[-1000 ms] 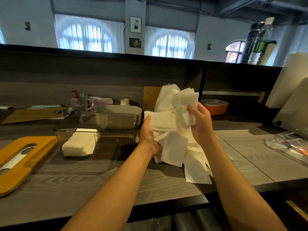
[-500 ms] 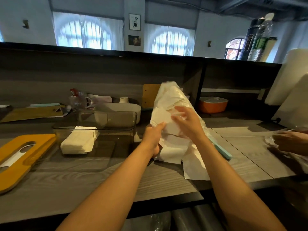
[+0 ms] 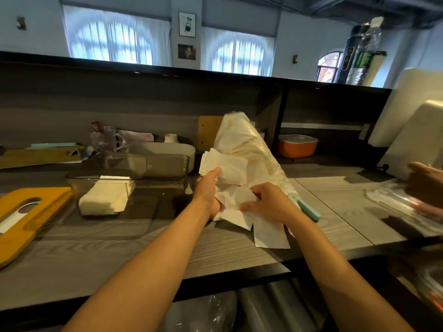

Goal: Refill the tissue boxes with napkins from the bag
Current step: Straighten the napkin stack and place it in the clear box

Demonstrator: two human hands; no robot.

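Head view: left hand [image 3: 208, 188] holds a fanned stack of napkins [image 3: 224, 167], fingers curled round its lower edge; right hand [image 3: 269, 203] pinches loose napkins lower in the pile, fingers blurred. Plastic bag [image 3: 244, 144] stands just behind both hands, leaning against the back panel. Loose napkin sheets spill toward the counter's [image 3: 107, 255] front edge on the right. Clear tissue box [image 3: 148, 178], lid off, sits just left of the left hand, a folded napkin stack [image 3: 103, 200] at its left end. Yellow lid [image 3: 26, 212] lies at far left, near the front edge. Bare wood-grain strip runs along the front. Another person's hand [image 3: 425, 185] at the right margin. Arched curtained windows behind the dark partition
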